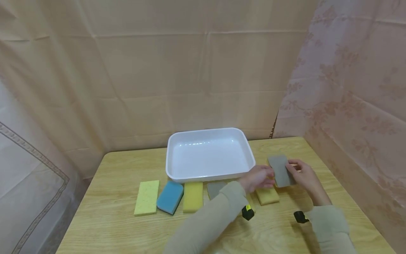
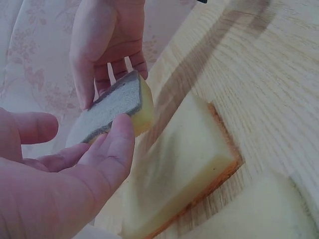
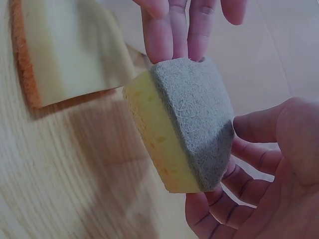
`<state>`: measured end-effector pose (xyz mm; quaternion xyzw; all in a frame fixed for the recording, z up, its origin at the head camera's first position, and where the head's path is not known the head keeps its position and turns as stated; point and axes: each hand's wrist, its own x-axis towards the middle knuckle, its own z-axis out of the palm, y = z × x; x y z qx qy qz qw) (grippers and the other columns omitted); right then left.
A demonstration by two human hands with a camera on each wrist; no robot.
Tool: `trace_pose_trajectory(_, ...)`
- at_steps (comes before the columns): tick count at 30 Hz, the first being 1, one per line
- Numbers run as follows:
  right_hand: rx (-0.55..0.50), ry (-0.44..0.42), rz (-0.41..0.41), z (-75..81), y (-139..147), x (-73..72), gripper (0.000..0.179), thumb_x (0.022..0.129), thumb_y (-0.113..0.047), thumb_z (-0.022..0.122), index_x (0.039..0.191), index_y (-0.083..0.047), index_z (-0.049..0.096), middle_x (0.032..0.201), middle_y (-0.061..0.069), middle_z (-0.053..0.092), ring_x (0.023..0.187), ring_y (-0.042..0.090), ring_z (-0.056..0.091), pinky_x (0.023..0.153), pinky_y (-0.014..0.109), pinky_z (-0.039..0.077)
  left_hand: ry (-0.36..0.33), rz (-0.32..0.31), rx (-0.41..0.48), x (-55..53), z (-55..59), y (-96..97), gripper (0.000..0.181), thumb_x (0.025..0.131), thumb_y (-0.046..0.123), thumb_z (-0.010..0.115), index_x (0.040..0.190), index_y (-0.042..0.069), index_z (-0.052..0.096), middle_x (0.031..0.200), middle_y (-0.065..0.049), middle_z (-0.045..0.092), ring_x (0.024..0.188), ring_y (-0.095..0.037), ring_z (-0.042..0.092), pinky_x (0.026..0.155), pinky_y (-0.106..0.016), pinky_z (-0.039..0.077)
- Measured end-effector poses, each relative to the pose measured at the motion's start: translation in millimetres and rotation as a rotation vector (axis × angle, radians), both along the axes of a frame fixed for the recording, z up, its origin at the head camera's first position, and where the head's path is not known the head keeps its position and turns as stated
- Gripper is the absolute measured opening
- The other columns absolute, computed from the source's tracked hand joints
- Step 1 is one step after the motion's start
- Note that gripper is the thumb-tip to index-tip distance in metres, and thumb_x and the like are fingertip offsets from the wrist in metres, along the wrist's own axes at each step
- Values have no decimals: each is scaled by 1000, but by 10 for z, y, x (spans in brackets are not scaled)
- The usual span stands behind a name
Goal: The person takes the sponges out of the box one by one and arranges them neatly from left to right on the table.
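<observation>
My right hand [image 1: 306, 178] holds a sponge [image 1: 280, 171] between its thumb and fingers, above the right side of the table. Its grey scouring face [image 3: 197, 114] and yellow foam side [image 3: 159, 139] both show in the right wrist view. The left hand [image 1: 258, 177] reaches across to the sponge's opposite edge. In the left wrist view its fingers [image 2: 119, 139] touch that edge, while the thumb stands apart from it. Below the hands lies a yellow sponge with an orange underside [image 2: 184, 159].
A white tray [image 1: 209, 157] stands at the back of the wooden table. Along its front lie a pale yellow sponge [image 1: 147, 197], a blue sponge [image 1: 170, 197], a yellow sponge [image 1: 193, 197] and a grey-topped one [image 1: 215, 189]. My left sleeve [image 1: 206, 222] covers part of the row.
</observation>
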<state>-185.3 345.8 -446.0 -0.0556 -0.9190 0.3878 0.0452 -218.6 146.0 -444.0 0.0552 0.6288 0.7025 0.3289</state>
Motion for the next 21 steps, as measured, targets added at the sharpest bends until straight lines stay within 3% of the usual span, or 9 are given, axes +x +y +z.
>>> trace_pose_trajectory(12,-12,-93,4,-148,71,-19,57,108,-36,45,140,11,46,122,37,55,106,43,59,71,33,52,5,0,-27,46,-65,54,25,99,6,57,121,-3,65,105,-8,67,110,-38,64,90,-45,58)
trace_pose_trajectory(21,0,-165,17,-175,118,-16,59,109,-38,42,142,11,43,128,39,51,112,47,55,82,47,53,15,0,-29,129,-67,126,28,99,7,55,123,-5,63,110,-10,68,109,-33,65,95,-50,55)
